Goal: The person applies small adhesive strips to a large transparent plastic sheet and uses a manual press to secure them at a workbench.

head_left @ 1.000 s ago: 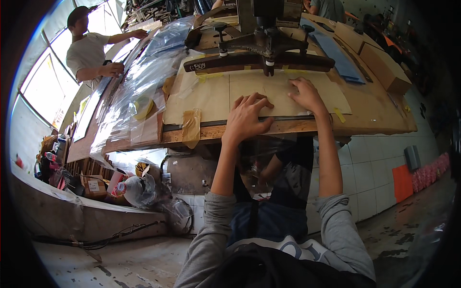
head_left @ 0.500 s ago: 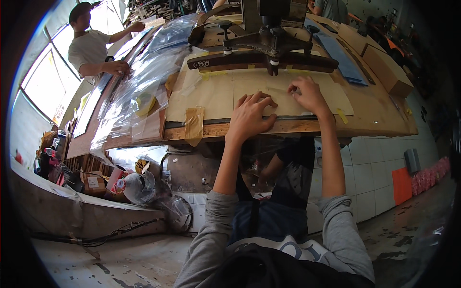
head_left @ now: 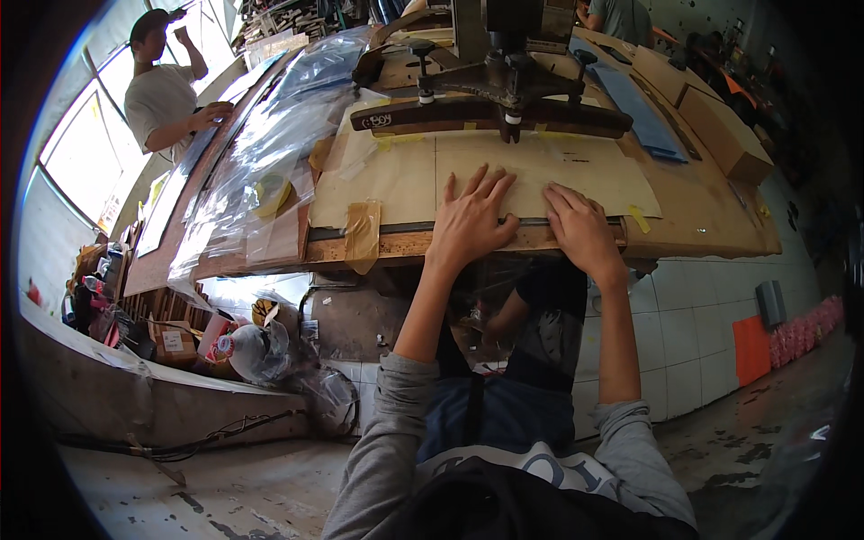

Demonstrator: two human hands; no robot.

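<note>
A pale beige sheet (head_left: 369, 189) lies on the wooden worktable in front of me, with a dark line across it. My left hand (head_left: 472, 214) rests flat on its near part, fingers spread and pointing away. To the right, my right hand (head_left: 580, 225) lies palm down over the sheet's near edge, its fingers stretched out close together. I see nothing held in either hand. Beyond my fingertips, a dark curved metal bar (head_left: 432, 115) of a press spans above the sheet. Brown tape (head_left: 364, 236) hangs over the table's front edge left of my hands.
Clear plastic film (head_left: 243, 180) and a yellow tape roll (head_left: 273, 194) lie to the left. Blue strips (head_left: 643, 112) and a cardboard box (head_left: 724, 130) sit on the right. A co-worker (head_left: 166, 90) stands at the far left; another person (head_left: 621, 18) is at the back.
My right hand has come back toward the table's near edge, its curled fingers now straightened. My left fingers have stretched out flat. The co-worker at left has raised one hand to the cap.
</note>
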